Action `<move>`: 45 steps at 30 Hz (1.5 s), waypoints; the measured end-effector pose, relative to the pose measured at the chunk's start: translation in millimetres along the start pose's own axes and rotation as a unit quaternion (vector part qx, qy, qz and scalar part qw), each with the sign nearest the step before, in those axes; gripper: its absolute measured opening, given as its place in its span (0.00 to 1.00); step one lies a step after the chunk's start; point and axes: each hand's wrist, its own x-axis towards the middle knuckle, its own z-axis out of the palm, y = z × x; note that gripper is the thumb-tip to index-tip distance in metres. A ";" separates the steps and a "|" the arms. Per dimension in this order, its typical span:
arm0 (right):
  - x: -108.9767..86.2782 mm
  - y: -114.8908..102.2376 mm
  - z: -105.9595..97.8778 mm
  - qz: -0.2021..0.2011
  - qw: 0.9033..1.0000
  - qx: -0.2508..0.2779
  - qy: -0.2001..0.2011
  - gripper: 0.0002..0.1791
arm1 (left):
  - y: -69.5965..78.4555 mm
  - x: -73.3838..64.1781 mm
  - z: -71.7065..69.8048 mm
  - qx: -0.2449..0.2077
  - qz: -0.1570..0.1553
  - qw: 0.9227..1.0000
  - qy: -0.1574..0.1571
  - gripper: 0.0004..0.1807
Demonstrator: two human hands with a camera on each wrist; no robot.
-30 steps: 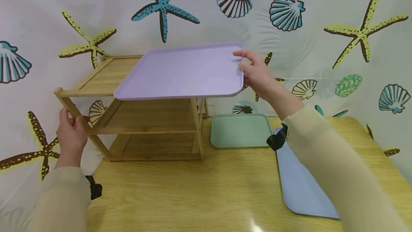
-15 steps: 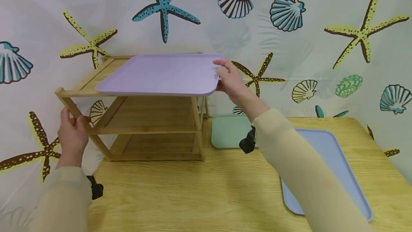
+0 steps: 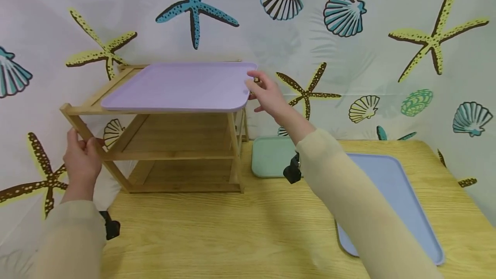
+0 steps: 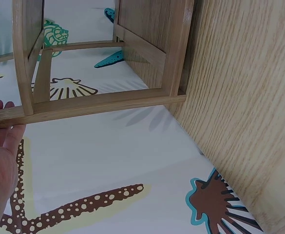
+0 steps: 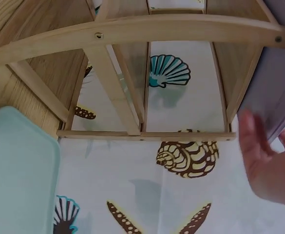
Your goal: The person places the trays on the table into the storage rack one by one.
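A lilac tray (image 3: 182, 85) lies across the top shelf of a three-tier wooden rack (image 3: 174, 155), its right corner reaching a little past the rack's right side. My right hand (image 3: 268, 94) holds the tray's right edge, with thumb and fingers on either side of it. In the right wrist view the hand (image 5: 271, 163) shows fingers along one face of the tray (image 5: 274, 73) and the thumb at the other. My left hand (image 3: 82, 158) grips the rack's front left post, its fingers curled round the wood; the left wrist view shows this hand (image 4: 3, 156) too.
A green tray (image 3: 271, 156) lies on the wooden table (image 3: 217, 231) right of the rack. A larger blue tray (image 3: 403, 201) lies farther right, partly behind my right sleeve. A white cloth (image 3: 348, 51) printed with shells and starfish hangs behind.
The lilac tray has moved left and down from above the rack onto its top shelf, my right hand moving with it. My left hand has stayed on the post.
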 end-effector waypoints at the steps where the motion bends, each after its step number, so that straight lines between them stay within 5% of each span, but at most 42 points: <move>1: -2.4 -1.0 0.8 -0.013 1.000 -0.027 -0.001 0.26 | -0.2 0.1 -1.5 0.000 -0.003 1.000 -0.002 0.22; 7: -23.8 -12.1 9.5 -0.084 0.981 -0.173 -0.013 0.28 | -2.4 1.5 -6.9 -0.012 -0.030 0.999 -0.022 0.24; 15: -47.3 -19.3 24.6 -0.062 0.959 -0.275 -0.013 0.35 | -6.8 1.7 -9.3 -0.008 -0.026 1.000 -0.011 0.23; 28: -31.8 -10.3 48.9 -0.079 0.966 -0.239 0.060 0.31 | 0.9 -0.8 -2.3 -0.016 -0.011 1.000 0.001 0.23; 45: -7.6 -19.6 74.9 -0.014 0.963 -0.269 0.024 0.41 | -1.1 -2.7 -0.6 -0.019 -0.001 1.000 0.002 0.22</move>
